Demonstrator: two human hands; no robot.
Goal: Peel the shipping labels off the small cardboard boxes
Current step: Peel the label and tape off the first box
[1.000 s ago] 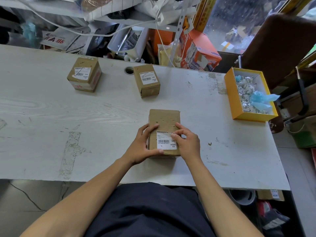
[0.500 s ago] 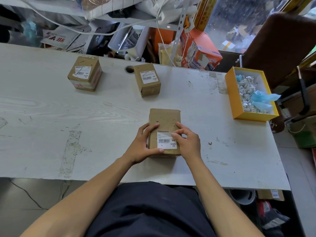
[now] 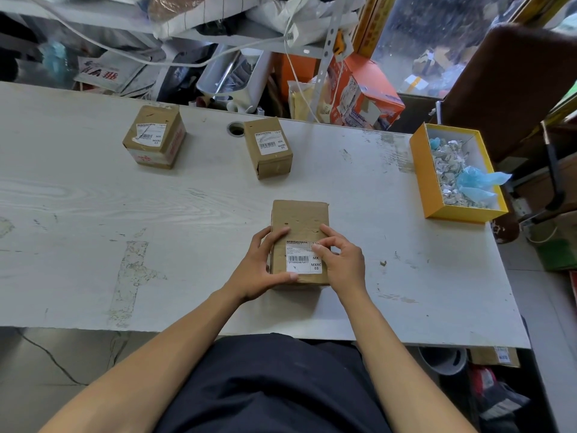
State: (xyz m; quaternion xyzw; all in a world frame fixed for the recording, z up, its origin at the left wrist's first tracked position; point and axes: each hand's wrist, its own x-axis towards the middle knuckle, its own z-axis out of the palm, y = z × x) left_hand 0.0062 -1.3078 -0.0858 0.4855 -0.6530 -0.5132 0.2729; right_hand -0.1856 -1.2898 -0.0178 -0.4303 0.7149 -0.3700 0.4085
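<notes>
Three small cardboard boxes are sitting on the desk [image 3: 93, 214], & one is being worked on right now. The near box [image 3: 299, 220] is lying flat between both hands, w/ its label [image 3: 301, 260] on top, close to the person.

The left hand [image 3: 259, 270] is holding the box's left side: its fingers [image 3: 274, 234] are curling over the far top edge & the thumb is pressing the near edge, just below the label. The right hand [image 3: 343, 260] is working at the label's far right corner, w/ its fingers bent and the tips pinching together there. I can't tell if the corner is lifting yet.

Far past the fingers, the left box [image 3: 154, 135] & the middle box [image 3: 268, 146] are waiting, both w/ labels on. Off to the right of the right hand, a yellow bin [image 3: 420, 176] is holding crumpled paper scraps.

What could go wrong, I think:
- Label is ripping in bits if pulled too fast or straight up.
- Cardboard skin is tearing off w/ the glue, since the box top is looking dented & soft.
- Box is sliding if the left hand is letting go a bit.
</notes>
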